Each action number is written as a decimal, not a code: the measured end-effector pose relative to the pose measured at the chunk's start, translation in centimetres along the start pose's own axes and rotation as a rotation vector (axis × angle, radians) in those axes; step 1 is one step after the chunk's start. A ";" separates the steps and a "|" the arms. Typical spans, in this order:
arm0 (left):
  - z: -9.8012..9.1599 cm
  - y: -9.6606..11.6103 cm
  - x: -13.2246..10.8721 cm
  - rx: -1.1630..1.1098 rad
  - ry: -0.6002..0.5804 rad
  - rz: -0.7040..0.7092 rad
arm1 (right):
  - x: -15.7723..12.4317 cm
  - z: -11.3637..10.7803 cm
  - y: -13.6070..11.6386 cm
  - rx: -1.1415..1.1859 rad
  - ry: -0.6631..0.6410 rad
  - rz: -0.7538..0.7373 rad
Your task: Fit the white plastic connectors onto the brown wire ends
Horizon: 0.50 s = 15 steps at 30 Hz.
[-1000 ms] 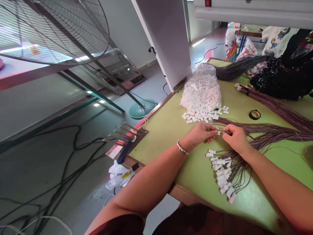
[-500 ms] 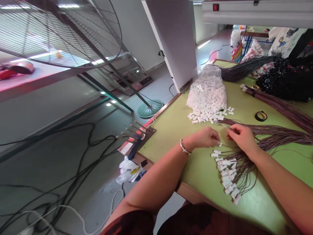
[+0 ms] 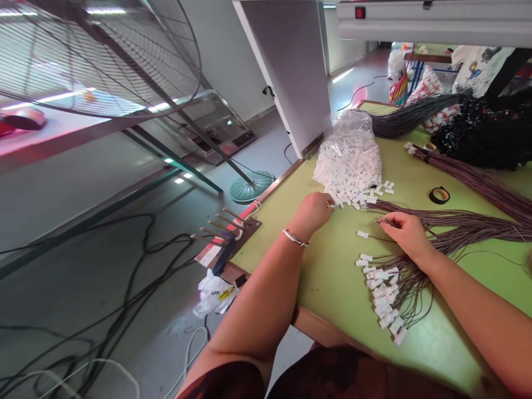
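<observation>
My left hand [image 3: 315, 212] is at the near edge of a pile of loose white connectors [image 3: 344, 195], its fingers pinched on one small white connector. The pile spills from a clear plastic bag [image 3: 349, 152]. To the right, my right hand [image 3: 404, 231] is closed on a thin brown wire [image 3: 381, 221], whose bare tip points left. A wire with a white connector [image 3: 362, 235] on its end lies just below that hand. Closer to me rests a bunch of finished wire ends with white connectors [image 3: 384, 293]. Brown loose wires [image 3: 461, 221] stretch off to the right.
A roll of black tape [image 3: 439, 195] lies beyond the wires, near a tied brown wire bundle [image 3: 465, 172]. Black wires [image 3: 411, 119] lie at the back. A rack with upright pegs [image 3: 233, 227] sits on the table's left edge. A fan [image 3: 124, 61] stands left.
My left hand has moved left and away from me to the connector pile, leaving a connector-ended wire on the table. My right hand stays nearly in place, holding a wire.
</observation>
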<state>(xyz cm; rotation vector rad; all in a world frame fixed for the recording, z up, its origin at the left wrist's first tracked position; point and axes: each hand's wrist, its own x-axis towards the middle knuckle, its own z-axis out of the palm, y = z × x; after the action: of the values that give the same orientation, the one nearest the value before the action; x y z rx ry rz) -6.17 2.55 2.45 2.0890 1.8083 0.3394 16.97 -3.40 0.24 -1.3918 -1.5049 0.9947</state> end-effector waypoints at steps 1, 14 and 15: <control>0.1 0.2 -0.1 0.021 0.002 -0.009 | 0.0 0.1 0.0 -0.006 0.011 -0.001; -0.8 0.9 -0.8 -0.458 -0.033 -0.155 | -0.4 0.2 -0.5 0.024 0.034 -0.011; -0.6 1.3 -0.9 -0.611 -0.062 -0.153 | -0.4 0.1 -0.5 0.011 0.033 -0.024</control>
<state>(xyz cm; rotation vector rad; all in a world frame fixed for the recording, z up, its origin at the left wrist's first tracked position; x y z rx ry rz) -5.39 1.56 3.52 1.5136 1.5585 0.6767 16.74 -3.88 0.66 -1.3733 -1.4868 0.9595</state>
